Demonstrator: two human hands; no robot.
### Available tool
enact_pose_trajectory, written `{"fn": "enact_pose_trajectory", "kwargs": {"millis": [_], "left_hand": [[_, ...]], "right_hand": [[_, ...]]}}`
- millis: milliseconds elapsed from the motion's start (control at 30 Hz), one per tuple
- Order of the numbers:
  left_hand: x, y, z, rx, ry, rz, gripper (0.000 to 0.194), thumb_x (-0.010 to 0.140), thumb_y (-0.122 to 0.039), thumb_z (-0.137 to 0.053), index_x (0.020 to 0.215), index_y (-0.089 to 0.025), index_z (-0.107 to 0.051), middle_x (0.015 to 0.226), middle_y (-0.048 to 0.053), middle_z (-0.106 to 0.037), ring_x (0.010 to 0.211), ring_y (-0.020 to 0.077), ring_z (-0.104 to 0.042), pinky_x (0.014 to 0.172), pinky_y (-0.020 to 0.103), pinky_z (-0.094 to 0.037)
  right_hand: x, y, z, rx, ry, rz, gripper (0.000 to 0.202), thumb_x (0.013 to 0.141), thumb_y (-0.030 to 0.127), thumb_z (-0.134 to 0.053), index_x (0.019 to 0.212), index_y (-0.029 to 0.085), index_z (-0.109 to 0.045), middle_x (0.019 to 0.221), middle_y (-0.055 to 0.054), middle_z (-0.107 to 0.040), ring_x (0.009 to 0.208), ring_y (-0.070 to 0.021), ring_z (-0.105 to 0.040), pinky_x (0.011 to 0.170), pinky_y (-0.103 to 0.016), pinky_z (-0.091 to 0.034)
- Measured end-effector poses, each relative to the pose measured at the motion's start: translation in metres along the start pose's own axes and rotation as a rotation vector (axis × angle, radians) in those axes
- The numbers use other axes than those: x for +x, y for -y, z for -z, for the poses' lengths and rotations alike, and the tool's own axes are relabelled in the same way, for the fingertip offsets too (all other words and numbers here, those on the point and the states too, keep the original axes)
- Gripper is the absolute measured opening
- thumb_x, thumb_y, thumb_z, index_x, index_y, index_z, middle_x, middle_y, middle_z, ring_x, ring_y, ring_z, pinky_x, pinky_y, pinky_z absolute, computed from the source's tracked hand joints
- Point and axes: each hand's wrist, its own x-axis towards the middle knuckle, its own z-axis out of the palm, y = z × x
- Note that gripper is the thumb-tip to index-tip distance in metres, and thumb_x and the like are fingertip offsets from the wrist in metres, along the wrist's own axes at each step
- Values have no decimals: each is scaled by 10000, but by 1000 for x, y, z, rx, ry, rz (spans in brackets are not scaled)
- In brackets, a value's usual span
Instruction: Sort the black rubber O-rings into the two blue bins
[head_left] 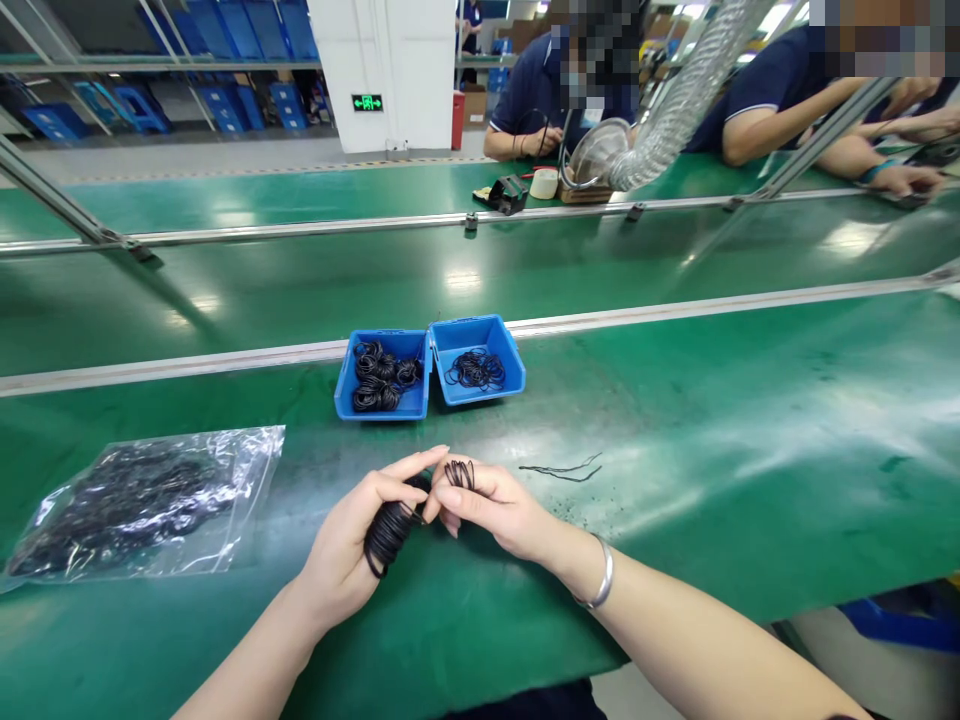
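Note:
My left hand point(352, 535) is wrapped round a thick coil of black cord point(388, 538), its thumb and forefinger reaching toward the other hand. My right hand point(484, 500) is closed, with thin black loops point(459, 474) round its fingers; its fingertips meet those of my left hand at the coil's upper end. What lies between the fingertips is too small to make out. Beyond the hands, a blue bin point(382, 408) holds several black coils, and a second blue bin point(484, 392) beside it contains loose black loops.
A clear plastic bag point(150, 505) of black pieces lies at the left of the green table point(712, 430). Thin black strands point(562, 470) lie right of my hands. Metal rails cross beyond the bins. People work at the far bench, near a flexible duct point(675, 110).

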Motion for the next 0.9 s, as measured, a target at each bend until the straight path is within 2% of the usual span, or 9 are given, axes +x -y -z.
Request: {"fn": "enact_pose_trajectory", "kwargs": {"millis": [133, 267, 600, 900], "left_hand": [[0, 1, -1, -30, 72, -54, 248, 973, -86, -423, 1124, -238, -547, 1356, 114, -616, 1374, 275, -480, 1105, 534, -413], [-1, 4, -1, -22, 80, -62, 314, 946, -29, -427, 1152, -239, -539, 1390, 102, -588, 1392, 259, -459, 1155, 548, -364], [2, -1, -2, 50, 77, -98, 305, 926, -7, -452, 1132, -214, -540, 1363, 126, -607, 1361, 244, -498, 1126, 520, -415], [2, 0, -1, 64, 77, -83, 301, 920, -2, -449, 1112, -214, -543, 1337, 117, -618, 1356, 233, -503, 1131, 484, -407]], "right_hand": [[0, -1, -1, 4, -24, 15, 397, 983, 471, -523, 804, 163, -697, 653, -14, -570, 767, -173, -570, 800, -326, -469], [1, -2, -2, 29, -36, -5, 381, 979, 448, -542, 781, 157, -688, 659, -18, -585, 770, -169, -575, 799, -320, -473], [0, -4, -2, 54, -25, -21, 381, 984, 440, -537, 768, 154, -663, 655, -12, -586, 739, -154, -570, 795, -310, -468], [0, -4, -1, 69, -11, -9, 332, 983, 386, -550, 766, 158, -654, 656, -6, -567, 739, -151, -559, 766, -295, -452]]}}
